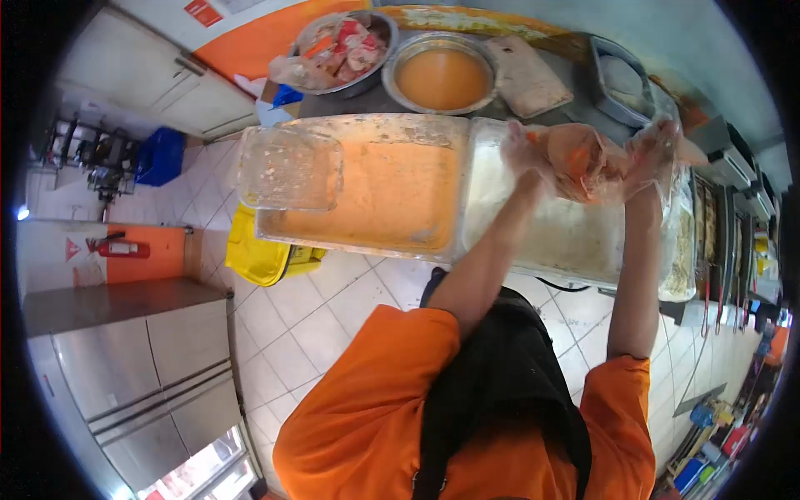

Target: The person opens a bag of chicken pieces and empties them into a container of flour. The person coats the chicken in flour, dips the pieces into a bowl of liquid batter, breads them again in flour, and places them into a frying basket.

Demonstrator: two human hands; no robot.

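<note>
Head view. Left hand (525, 152) and right hand (652, 158) are both raised over the pale tub (558, 237), spread to either side of a clear plastic bag (579, 162) with pinkish-orange contents; contents too blurred to identify. Left fingers curl in on the near-left side of the bag, gripping it; the separate fingertips cannot be made out. Right fingers close on the bag's opposite side, partly behind clear film. Bag position: between the two hands, above the pale tub.

Adjoining the pale tub on its left: a tub with an orange layer (396, 196), filmed with residue along its walls. A clear container (292, 171) overlaps this tub's left end; whether it is stacked or merely propped, cannot tell.

Along the back counter, left to right: a metal bowl (385, 62) with meat-like pieces and plastic; a second bowl of orange liquid (442, 79); a pale, stained slab (529, 77), lying tilted; a metal pan (621, 83) with a rounded pale item inside. Yellow bin (254, 250) stands on the tiled floor, below the clear container.
</note>
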